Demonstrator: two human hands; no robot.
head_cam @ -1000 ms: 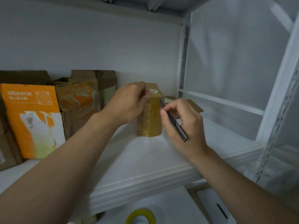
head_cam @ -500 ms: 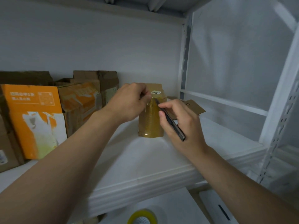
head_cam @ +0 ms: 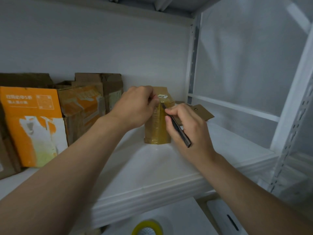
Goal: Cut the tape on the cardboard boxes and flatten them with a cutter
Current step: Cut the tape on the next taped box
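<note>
From my seat I see the small box [head_cam: 157,126] standing upright on the white shelf [head_cam: 152,167], near the back wall and well back from the shelf's rounded front lip. A strip of bare shelf lies between the box and that lip, and more stretches right toward the perforated metal upright [head_cam: 193,56]. On the left the room is tight: an orange printed carton [head_cam: 32,122], a second orange carton [head_cam: 83,106] and a plain brown carton [head_cam: 111,83] stand packed in a row. Just behind and to the right of the box a flat cardboard piece [head_cam: 201,112] lies on the shelf.

The small box is brown cardboard wrapped in glossy, wrinkled yellowish tape, with a vertical ridge facing me and a small white label [head_cam: 163,96] on top. The cartons look scuffed, with print torn away in patches. The shelf is smooth and white. Below it a yellow tape roll [head_cam: 147,228] shows at the frame's bottom edge.

My left hand [head_cam: 135,107] reaches in from the left, fingers curled over the box's upper left edge, gripping it. My right hand [head_cam: 188,126] pinches the dark slim cutter [head_cam: 179,128] like a pen between thumb and fingers. Its tip sits against the box's ridge just under the label and its tail slants down toward the wrist.
</note>
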